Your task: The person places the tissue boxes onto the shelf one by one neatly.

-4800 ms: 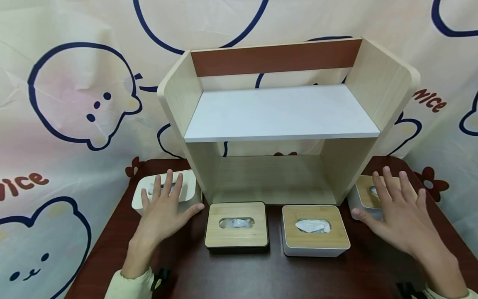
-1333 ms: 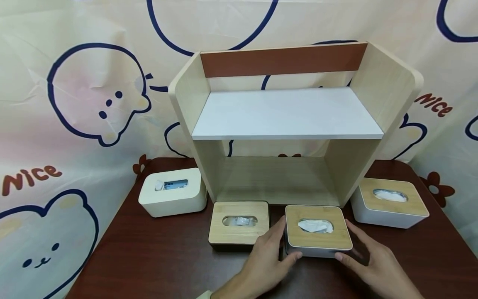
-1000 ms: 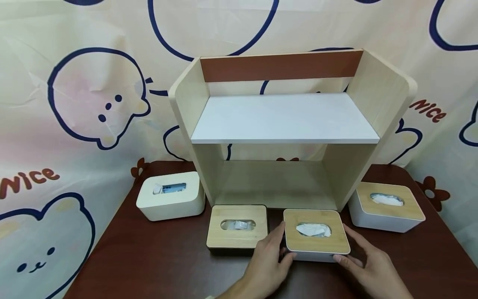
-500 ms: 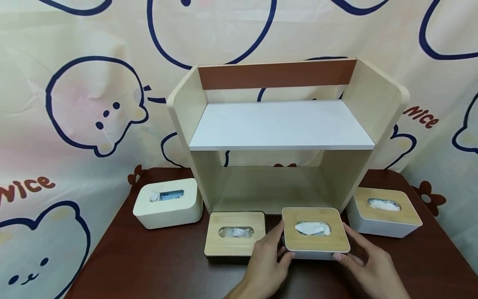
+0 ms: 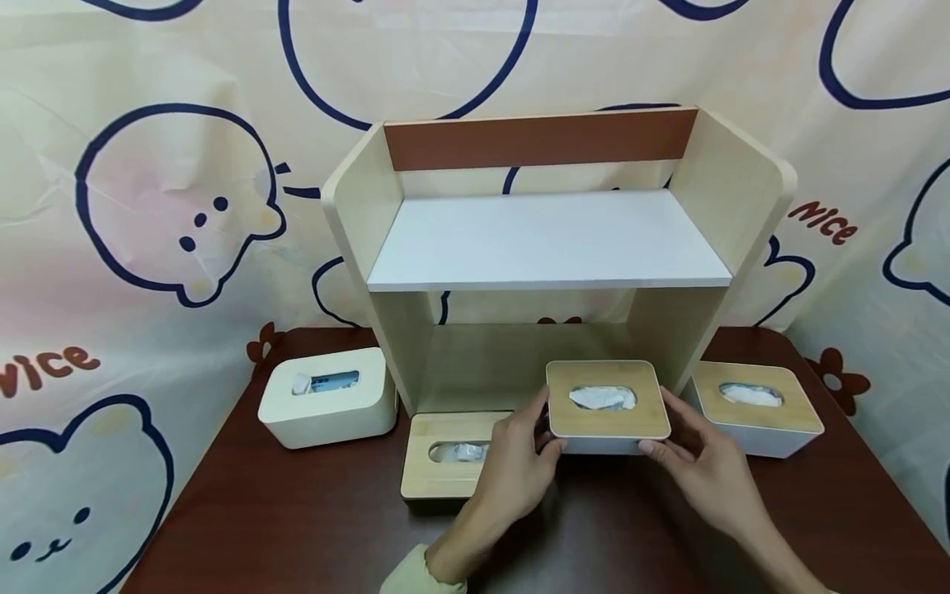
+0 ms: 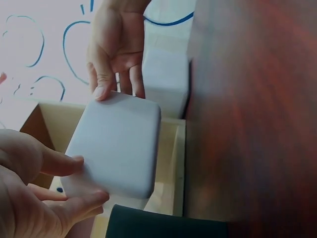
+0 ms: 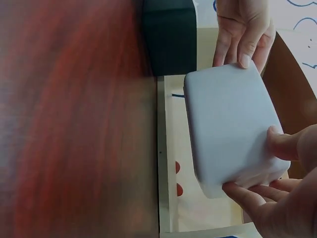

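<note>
Between my two hands is a tissue box (image 5: 607,445) with a white body and a bamboo lid, a white tissue showing in its oval slot. My left hand (image 5: 512,466) grips its left end, thumb at the front. At the right end my right hand (image 5: 701,462) holds it the same way. Both wrist views show the box's pale front side (image 6: 119,144), raised off the table in front of the shelf's lower compartment. Just left of my left hand sits a black tissue box with a light wooden lid (image 5: 426,474), partly covered by that hand.
A two-tier desk shelf (image 5: 549,239) with a white upper board stands at the back. An all-white tissue box (image 5: 326,412) is at its left, and another wood-lidded white tissue box (image 5: 779,433) at its right. Everything stands on a dark red-brown table (image 5: 297,520).
My hands went from spread at both sides to the ends of the right middle tissue box. Since half a second ago, they have lifted it up and slightly left, towards the shelf.
</note>
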Action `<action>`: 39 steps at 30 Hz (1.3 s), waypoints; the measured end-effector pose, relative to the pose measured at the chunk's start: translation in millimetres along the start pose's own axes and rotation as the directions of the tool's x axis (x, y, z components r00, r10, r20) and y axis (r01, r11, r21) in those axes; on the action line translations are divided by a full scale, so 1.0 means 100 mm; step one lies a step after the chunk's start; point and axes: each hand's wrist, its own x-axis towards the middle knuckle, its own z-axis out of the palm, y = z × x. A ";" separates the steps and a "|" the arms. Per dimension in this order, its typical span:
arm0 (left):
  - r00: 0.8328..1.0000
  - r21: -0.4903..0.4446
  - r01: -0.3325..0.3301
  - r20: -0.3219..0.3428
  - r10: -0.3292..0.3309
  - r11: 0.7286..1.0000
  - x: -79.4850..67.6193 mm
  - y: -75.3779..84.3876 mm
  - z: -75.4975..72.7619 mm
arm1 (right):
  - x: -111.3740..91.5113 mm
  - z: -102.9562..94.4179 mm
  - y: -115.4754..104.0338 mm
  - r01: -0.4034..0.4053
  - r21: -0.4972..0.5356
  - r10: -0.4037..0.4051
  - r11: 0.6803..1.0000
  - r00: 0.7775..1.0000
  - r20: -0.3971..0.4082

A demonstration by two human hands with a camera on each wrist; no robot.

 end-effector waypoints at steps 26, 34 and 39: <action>0.961 -0.104 0.271 -0.031 -0.275 0.957 0.62 -0.02 0.10 | 0.54 0.28 0.13 -0.139 0.171 0.158 0.975 0.982 -0.101; 0.957 -0.129 0.273 -0.063 -0.283 0.953 0.68 -0.09 0.20 | 0.60 0.36 0.15 -0.210 0.250 0.243 0.945 0.963 -0.113; 0.955 -0.112 0.280 -0.070 -0.289 0.953 0.70 -0.12 0.21 | 0.62 0.38 0.20 -0.234 0.269 0.272 0.934 0.955 -0.115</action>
